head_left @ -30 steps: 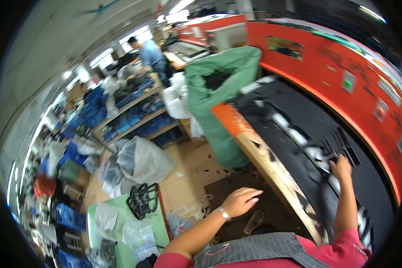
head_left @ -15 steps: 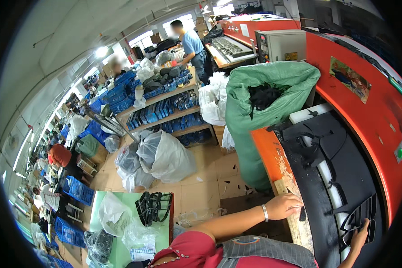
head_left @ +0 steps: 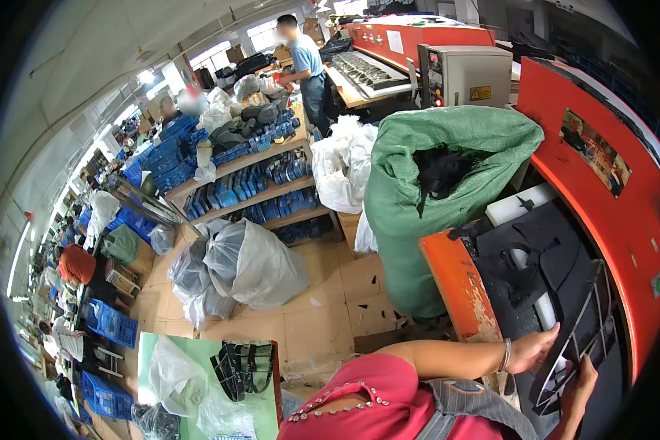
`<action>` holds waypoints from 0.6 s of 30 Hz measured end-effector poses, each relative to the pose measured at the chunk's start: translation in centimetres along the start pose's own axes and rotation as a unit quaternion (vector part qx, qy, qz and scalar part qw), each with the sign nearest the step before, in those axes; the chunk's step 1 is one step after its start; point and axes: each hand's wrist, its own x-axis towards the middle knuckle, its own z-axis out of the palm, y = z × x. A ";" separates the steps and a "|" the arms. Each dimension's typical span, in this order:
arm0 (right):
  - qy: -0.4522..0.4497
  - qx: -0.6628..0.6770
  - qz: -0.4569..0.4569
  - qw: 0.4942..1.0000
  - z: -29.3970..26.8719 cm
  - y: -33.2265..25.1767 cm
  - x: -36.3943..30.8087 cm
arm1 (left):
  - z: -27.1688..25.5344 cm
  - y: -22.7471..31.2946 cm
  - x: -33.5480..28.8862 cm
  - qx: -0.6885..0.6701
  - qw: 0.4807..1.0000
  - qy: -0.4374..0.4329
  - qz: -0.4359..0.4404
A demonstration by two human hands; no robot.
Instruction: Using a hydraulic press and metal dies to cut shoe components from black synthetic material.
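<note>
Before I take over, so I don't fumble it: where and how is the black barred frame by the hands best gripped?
Probably take the black barred frame by its long left edge, coming from the left: that edge faces the left hand, while the red machine stands along the right. Open gaps between the frame's bars leave room to curl around the edge.

the hands [head_left: 583, 383] are at a black barred frame [head_left: 551, 372] near a bulging green sack [head_left: 400, 220].
</note>
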 end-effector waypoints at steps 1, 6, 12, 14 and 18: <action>-0.009 0.093 0.062 0.994 1.5 -1.2 0.5 | 1.0 0.8 -0.5 -0.074 0.997 0.001 -0.006; -0.030 -0.056 -0.112 0.992 4.5 -8.9 5.6 | -3.3 1.9 -0.9 -0.135 0.990 -0.012 0.039; -0.095 -0.036 -0.133 0.986 11.0 -9.2 9.8 | -5.1 9.4 -9.3 0.152 0.972 0.174 0.048; -0.102 0.005 -0.079 0.992 11.2 -10.2 10.7 | -5.8 10.8 -9.2 0.118 0.958 0.258 0.024; -0.058 0.044 0.050 0.996 10.3 -10.0 9.6 | -11.5 19.0 -9.6 0.283 0.914 0.289 0.024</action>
